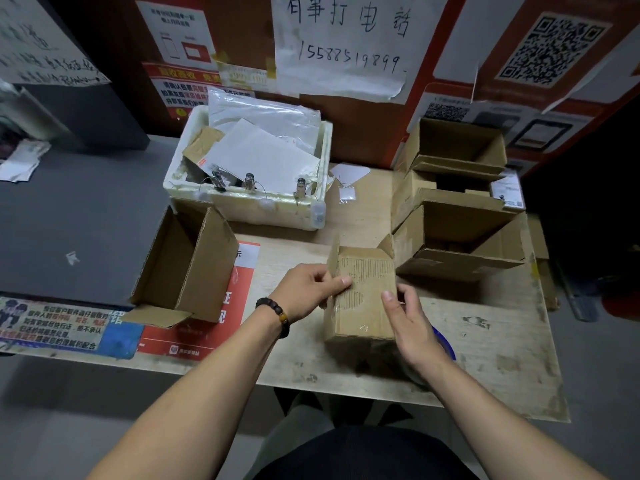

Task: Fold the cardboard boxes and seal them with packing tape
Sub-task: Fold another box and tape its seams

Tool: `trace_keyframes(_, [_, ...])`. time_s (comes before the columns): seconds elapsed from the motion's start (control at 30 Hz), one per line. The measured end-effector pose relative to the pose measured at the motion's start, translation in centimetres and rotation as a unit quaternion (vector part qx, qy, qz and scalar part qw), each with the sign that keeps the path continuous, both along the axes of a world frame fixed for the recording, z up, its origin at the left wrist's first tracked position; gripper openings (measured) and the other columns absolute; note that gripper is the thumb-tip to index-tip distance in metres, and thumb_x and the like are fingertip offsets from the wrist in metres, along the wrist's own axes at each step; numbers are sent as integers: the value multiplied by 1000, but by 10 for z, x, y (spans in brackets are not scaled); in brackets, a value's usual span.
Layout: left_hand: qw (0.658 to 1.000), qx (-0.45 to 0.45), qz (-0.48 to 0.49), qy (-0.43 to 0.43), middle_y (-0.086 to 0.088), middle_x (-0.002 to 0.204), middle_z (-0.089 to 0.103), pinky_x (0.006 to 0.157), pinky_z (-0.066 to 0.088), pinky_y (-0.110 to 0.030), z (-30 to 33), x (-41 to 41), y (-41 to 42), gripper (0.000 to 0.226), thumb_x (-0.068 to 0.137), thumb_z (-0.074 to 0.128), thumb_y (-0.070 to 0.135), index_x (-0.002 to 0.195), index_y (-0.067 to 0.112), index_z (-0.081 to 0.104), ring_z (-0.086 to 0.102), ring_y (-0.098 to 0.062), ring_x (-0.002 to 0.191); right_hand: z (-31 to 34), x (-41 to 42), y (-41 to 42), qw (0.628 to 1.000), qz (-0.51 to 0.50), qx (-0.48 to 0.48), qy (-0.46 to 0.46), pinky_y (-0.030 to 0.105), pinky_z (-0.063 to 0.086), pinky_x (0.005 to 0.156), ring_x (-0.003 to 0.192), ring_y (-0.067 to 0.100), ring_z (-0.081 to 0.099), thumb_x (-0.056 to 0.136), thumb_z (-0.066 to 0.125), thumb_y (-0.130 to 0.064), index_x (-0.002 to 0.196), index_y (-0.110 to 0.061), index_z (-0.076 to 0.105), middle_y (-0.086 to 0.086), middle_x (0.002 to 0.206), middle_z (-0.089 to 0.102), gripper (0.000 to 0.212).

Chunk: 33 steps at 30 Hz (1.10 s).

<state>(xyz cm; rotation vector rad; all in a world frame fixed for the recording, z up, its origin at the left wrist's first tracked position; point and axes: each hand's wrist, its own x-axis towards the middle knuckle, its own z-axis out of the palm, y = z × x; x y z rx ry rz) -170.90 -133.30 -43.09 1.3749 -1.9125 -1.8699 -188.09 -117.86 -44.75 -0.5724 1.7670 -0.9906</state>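
A small cardboard box [363,299] stands on the wooden table [491,341] in front of me, its upper face torn to bare corrugation, with a flap raised at the far left and far right corners. My left hand [308,289] grips the box's left edge, thumb lying on the top face. My right hand [412,320] touches the box's right side, fingers loosely curled. A roll of packing tape [445,344] with a blue rim lies on the table, mostly hidden under my right hand and wrist.
An open cardboard box [187,268] lies on its side at the left. Several open boxes [460,237] are stacked at the right. A white foam bin [249,192] of envelopes and clips sits behind. A dark grey counter [69,220] lies to the left.
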Motion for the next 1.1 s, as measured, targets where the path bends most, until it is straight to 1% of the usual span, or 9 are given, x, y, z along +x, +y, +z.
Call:
trace_keyframes(0.07, [999,-38,-6,-33,8,65,61,57,43,-17,6,-6,-7,47,94,65,56,68,19,51,58,-8,60,2,1,0,1000,3,0,1,30,61,79,110,9,68,92,51,-66,137,-38,41,-6,129,62,54])
trace_keyframes(0.13, [998,-48,-21,-30,8,64,56,60,43,-21,8,-11,-10,45,101,57,49,69,18,49,54,-9,59,1,1,1,1000,-4,-8,0,34,61,87,114,9,66,90,52,-69,134,-42,43,-6,132,62,53])
trace_keyframes(0.3, [998,27,1,60,11,59,51,59,41,-18,1,-10,-13,40,106,57,29,68,19,50,46,-6,55,-4,1,0,1000,-6,-10,-8,42,59,95,115,10,67,81,56,-83,130,-46,45,-5,133,63,63])
trace_keyframes(0.5, [1000,-24,9,-5,10,54,49,54,39,-20,3,-18,-22,53,103,51,52,61,20,47,47,-11,54,6,3,0,1000,2,-9,0,23,59,79,113,6,66,95,51,-61,132,-38,44,-6,132,62,45])
trace_keyframes(0.7, [995,-93,-11,-21,6,64,55,67,43,-33,2,-27,-21,48,106,45,46,66,22,50,53,-15,63,-1,2,0,999,-23,-15,-18,42,58,97,118,11,65,88,55,-70,120,-55,47,-8,134,63,36])
trace_keyframes(0.8, [1000,11,-12,21,9,64,56,69,46,-31,0,-7,-11,51,103,47,56,62,26,55,55,-14,65,-5,3,0,999,-31,-19,-26,45,57,99,119,12,66,84,57,-77,121,-55,48,-8,132,64,44])
trace_keyframes(0.9, [988,136,-48,53,9,72,59,70,48,-29,-15,20,10,39,97,62,53,67,30,57,57,-14,72,-10,6,0,999,-33,-18,-7,47,57,99,120,14,65,79,58,-84,124,-55,49,-7,134,62,54])
trace_keyframes(1.0, [974,187,10,129,3,75,61,69,48,-27,-29,26,26,32,93,70,41,79,18,54,55,-12,67,-12,9,-2,999,-33,-15,12,45,58,98,121,13,62,80,54,-85,125,-55,46,-8,137,58,54])
trace_keyframes(1.1, [965,208,50,152,0,74,61,65,47,-24,-30,23,28,24,89,69,34,83,13,58,54,-12,63,-12,9,-2,999,-43,-17,17,45,56,100,123,14,61,80,53,-85,122,-59,46,-7,137,58,50])
